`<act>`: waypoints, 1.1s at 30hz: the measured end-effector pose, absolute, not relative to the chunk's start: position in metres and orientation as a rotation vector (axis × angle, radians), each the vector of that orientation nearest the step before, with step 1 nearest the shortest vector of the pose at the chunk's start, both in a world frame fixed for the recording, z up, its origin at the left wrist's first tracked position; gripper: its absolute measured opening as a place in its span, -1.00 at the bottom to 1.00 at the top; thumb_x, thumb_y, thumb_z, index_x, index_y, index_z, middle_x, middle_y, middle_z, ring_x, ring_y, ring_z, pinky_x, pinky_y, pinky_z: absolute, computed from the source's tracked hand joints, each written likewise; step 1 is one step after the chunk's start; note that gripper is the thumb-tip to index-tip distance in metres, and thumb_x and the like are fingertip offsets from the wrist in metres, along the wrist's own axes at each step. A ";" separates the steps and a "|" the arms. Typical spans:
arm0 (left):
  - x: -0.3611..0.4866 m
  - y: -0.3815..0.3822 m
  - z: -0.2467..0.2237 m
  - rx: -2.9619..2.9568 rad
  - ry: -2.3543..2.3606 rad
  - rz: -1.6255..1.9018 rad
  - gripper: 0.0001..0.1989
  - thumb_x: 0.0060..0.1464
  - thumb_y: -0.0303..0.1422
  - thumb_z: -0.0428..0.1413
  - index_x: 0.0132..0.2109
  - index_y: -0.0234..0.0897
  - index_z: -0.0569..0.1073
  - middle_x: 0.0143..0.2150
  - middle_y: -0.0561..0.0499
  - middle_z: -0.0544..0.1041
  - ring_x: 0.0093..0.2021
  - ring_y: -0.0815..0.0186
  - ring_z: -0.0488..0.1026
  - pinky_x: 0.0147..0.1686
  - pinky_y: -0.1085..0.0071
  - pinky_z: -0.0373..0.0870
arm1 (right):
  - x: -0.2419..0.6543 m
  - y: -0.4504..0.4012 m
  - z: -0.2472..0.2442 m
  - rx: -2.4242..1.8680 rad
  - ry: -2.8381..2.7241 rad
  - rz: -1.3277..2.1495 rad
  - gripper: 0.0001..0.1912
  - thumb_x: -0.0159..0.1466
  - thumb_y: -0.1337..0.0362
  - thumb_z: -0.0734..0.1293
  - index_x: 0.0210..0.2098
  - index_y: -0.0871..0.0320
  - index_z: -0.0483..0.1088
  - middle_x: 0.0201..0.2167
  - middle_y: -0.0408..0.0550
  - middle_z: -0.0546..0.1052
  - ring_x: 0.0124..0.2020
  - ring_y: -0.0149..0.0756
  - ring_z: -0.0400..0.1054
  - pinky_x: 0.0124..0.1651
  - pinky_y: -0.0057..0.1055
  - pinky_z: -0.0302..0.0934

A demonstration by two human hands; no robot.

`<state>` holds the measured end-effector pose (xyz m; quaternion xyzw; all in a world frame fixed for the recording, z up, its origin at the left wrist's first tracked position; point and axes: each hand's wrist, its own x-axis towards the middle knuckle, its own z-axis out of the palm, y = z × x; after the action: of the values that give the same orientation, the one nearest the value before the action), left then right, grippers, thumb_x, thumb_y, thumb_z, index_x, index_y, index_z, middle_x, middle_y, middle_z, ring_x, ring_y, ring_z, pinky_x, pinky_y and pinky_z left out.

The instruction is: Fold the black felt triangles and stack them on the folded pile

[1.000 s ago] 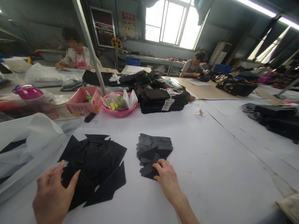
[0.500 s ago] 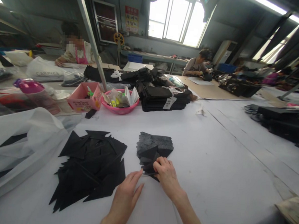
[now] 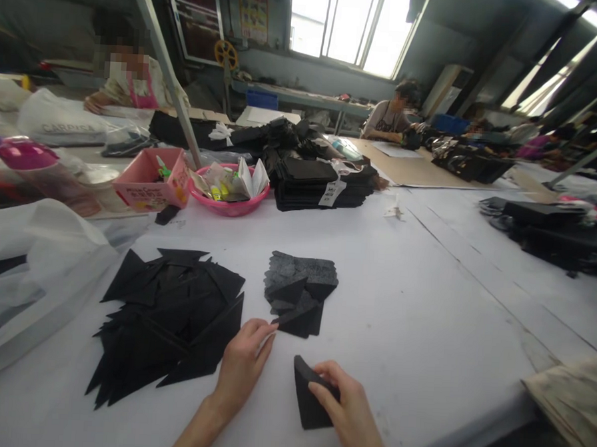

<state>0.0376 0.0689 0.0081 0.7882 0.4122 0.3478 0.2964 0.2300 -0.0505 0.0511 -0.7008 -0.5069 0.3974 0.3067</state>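
My right hand [image 3: 346, 399] pinches a black triangular piece [image 3: 312, 398] of sheet material between thumb and fingers, low over the white table. My left hand [image 3: 246, 354] has its fingertips closed at the pointed corner of another black piece [image 3: 301, 315], at the near edge of a small stack. The far part of this stack shows dark grey, speckled pieces [image 3: 301, 269] fanned in overlapping layers. To the left of my left hand lies a large loose heap of black triangular pieces [image 3: 173, 324].
A translucent white plastic bag [image 3: 40, 270] lies at left. Behind stand a pink box [image 3: 152, 192], a pink basin [image 3: 229, 206] with small items and a tied stack of black pieces [image 3: 300, 193]. A metal post [image 3: 171, 77] rises there. Other people sit across the table [image 3: 424, 310].
My right hand has moved toward me from the small stack with a black piece in it. My left hand has shifted up and left to the stack's near corner. The view has shifted slightly.
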 end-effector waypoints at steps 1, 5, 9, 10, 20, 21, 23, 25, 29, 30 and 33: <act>0.034 0.062 0.011 2.113 1.059 0.900 -0.82 0.34 -0.37 -0.03 -0.07 -0.22 0.47 -0.19 -0.03 0.45 -0.22 0.28 0.46 -0.22 0.39 0.42 | 0.224 -0.060 0.047 -1.902 -1.366 1.024 -0.92 0.32 0.26 0.29 -0.21 0.02 0.43 -0.33 -0.22 0.53 -0.30 -0.33 0.43 -0.25 -0.50 0.23; 0.026 0.033 0.016 2.214 0.849 0.744 -0.83 0.34 -0.38 0.01 -0.20 -0.23 0.48 -0.30 0.00 0.44 -0.27 0.29 0.42 -0.29 0.42 0.36 | 0.205 -0.089 0.027 -2.155 -1.637 0.497 -0.88 0.36 0.25 0.25 -0.17 -0.03 0.43 -0.27 -0.14 0.49 -0.25 -0.23 0.40 -0.27 -0.40 0.20; 0.028 0.011 0.012 2.372 0.775 0.649 -0.78 0.35 -0.39 -0.01 -0.26 -0.26 0.47 -0.35 -0.01 0.41 -0.30 0.27 0.38 -0.32 0.39 0.33 | 0.198 -0.099 0.019 -2.184 -1.763 0.215 -0.77 0.44 0.14 0.13 -0.09 -0.01 0.39 -0.29 -0.07 0.46 -0.33 -0.24 0.38 -0.31 -0.37 0.18; 0.029 0.008 0.010 2.405 0.779 0.645 -0.77 0.36 -0.39 -0.01 -0.27 -0.27 0.47 -0.36 -0.01 0.41 -0.30 0.26 0.37 -0.32 0.38 0.33 | 0.198 -0.100 0.020 -2.175 -1.764 0.228 -0.75 0.45 0.13 0.12 -0.09 0.01 0.38 -0.28 -0.07 0.45 -0.33 -0.26 0.39 -0.32 -0.38 0.19; 0.034 0.006 0.007 2.514 0.850 0.688 -0.75 0.36 -0.42 -0.03 -0.32 -0.28 0.44 -0.36 0.00 0.38 -0.31 0.27 0.33 -0.33 0.37 0.30 | 0.190 -0.101 0.013 -2.099 -1.666 0.293 -0.68 0.45 0.06 0.11 0.00 0.05 0.38 -0.24 -0.07 0.48 -0.27 -0.28 0.42 -0.27 -0.40 0.26; 0.034 0.005 0.007 2.513 0.853 0.687 -0.75 0.36 -0.42 -0.03 -0.32 -0.28 0.43 -0.36 0.00 0.38 -0.30 0.27 0.33 -0.33 0.37 0.30 | 0.189 -0.101 0.011 -2.093 -1.657 0.275 -0.67 0.45 0.08 0.11 0.03 0.03 0.38 -0.25 -0.07 0.48 -0.28 -0.28 0.42 -0.26 -0.40 0.25; 0.035 0.004 0.006 2.513 0.865 0.679 -0.74 0.36 -0.40 -0.02 -0.33 -0.29 0.41 -0.36 -0.01 0.37 -0.30 0.26 0.33 -0.33 0.35 0.31 | 0.187 -0.103 0.009 -2.066 -1.645 0.270 -0.69 0.46 0.13 0.11 0.03 0.00 0.41 -0.28 -0.08 0.47 -0.29 -0.30 0.40 -0.25 -0.40 0.24; 0.036 0.003 0.004 2.515 0.889 0.671 -0.75 0.36 -0.38 -0.01 -0.32 -0.30 0.40 -0.37 -0.01 0.37 -0.31 0.24 0.33 -0.33 0.34 0.32 | 0.186 -0.104 0.007 -2.017 -1.636 0.262 -0.71 0.45 0.19 0.14 0.02 0.01 0.44 -0.28 -0.08 0.47 -0.27 -0.32 0.39 -0.21 -0.41 0.24; 0.034 0.000 0.000 2.580 0.848 0.675 -0.85 0.36 -0.44 -0.03 -0.04 -0.31 0.42 -0.32 -0.01 0.40 -0.29 0.24 0.34 -0.31 0.32 0.34 | 0.185 -0.107 0.003 -1.927 -1.656 0.162 -0.72 0.43 0.30 0.18 0.03 0.03 0.46 -0.27 -0.05 0.46 -0.27 -0.33 0.35 -0.17 -0.41 0.24; 0.033 0.000 0.000 2.606 0.813 0.682 -0.82 0.36 -0.45 -0.04 0.03 -0.30 0.40 -0.31 -0.02 0.41 -0.29 0.24 0.35 -0.30 0.31 0.35 | 0.185 -0.108 0.002 -1.917 -1.670 0.140 -0.71 0.43 0.31 0.18 0.05 0.03 0.46 -0.26 -0.04 0.46 -0.26 -0.33 0.34 -0.16 -0.40 0.23; 0.032 -0.003 0.000 2.655 0.738 0.719 -0.80 0.36 -0.48 -0.04 0.04 -0.36 0.40 -0.30 -0.04 0.43 -0.28 0.24 0.36 -0.30 0.32 0.38 | 0.185 -0.110 0.001 -1.917 -1.715 0.093 -0.70 0.43 0.34 0.19 0.07 0.01 0.45 -0.26 -0.04 0.46 -0.26 -0.32 0.34 -0.16 -0.38 0.22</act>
<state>0.0316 -0.0027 0.0000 0.9222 0.2565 0.2498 0.1461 0.1845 -0.1098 0.0011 -0.7151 -0.6395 0.0348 0.2800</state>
